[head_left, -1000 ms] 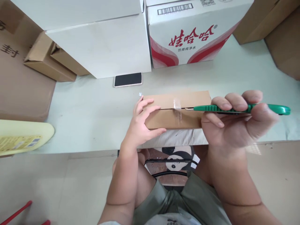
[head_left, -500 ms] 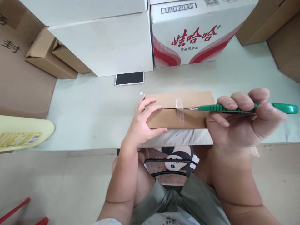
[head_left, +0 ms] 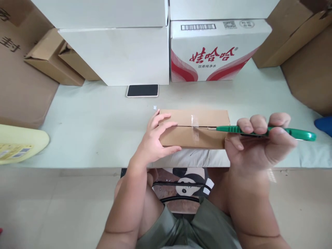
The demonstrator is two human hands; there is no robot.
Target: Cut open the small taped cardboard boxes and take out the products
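Right grip (head_left: 259,145) closed in a fist around the slim green plastic-handled cutter (head_left: 228,129), whose thin blade lies level along the centre seam of the small flat brown cardboard box (head_left: 181,136). The left grip (head_left: 153,141) is spread, with its fingers flat on the box's left end and its thumb against the near face. The box lies on the pale green desk (head_left: 90,131), close to the near edge and directly before us. A strip of clear tape (head_left: 195,121) crosses the seam just left of the blade tip. To make this cut well, we judge that the blade should run shallow and in line with the seam, so that it parts only the tape. Pressure should be light and even, and the box pressed firmly down so it cannot slide. Our left fingers rest at the seam's left end, in line with the blade, so we should stop short of them or shift them aside. A black rectangular phone (head_left: 142,90) and a white carton with red print (head_left: 220,52) stand well behind the box.
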